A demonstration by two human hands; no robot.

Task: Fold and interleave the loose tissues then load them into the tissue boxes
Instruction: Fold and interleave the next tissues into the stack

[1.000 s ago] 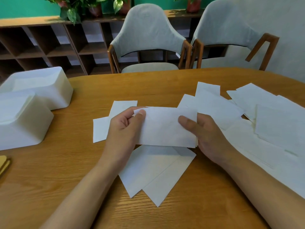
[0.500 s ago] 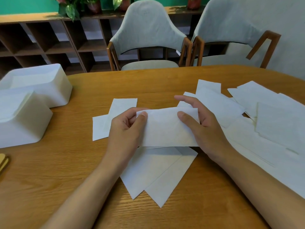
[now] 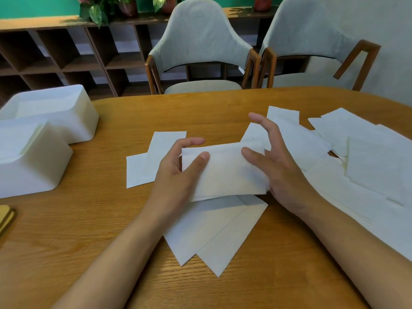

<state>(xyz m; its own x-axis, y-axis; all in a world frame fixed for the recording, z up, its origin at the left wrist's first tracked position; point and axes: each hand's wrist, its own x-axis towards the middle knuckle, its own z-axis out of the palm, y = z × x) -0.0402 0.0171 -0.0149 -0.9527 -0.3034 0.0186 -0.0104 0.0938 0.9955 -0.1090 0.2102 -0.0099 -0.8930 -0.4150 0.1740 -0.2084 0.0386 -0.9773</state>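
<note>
A folded white tissue (image 3: 225,172) is held just above the wooden table (image 3: 100,219), in the middle of the view. My left hand (image 3: 174,177) pinches its left end, thumb on top. My right hand (image 3: 281,168) is at the tissue's right end with its fingers spread and lifted; only the thumb lies near the paper. Two folded tissues (image 3: 214,230) lie overlapped on the table under my hands. Several loose tissues (image 3: 367,166) are spread at the right. Two white tissue boxes stand at the left, a far one (image 3: 73,123) and a near one (image 3: 33,175).
Two more tissue pieces (image 3: 142,168) lie left of my left hand. A yellow object (image 3: 5,219) pokes in at the left edge. Two grey chairs (image 3: 200,41) stand behind the table, with a dark shelf unit (image 3: 55,59) and plants beyond.
My right hand has released the tissue's right end and spread its fingers upward. My left hand keeps its pinch on the left end.
</note>
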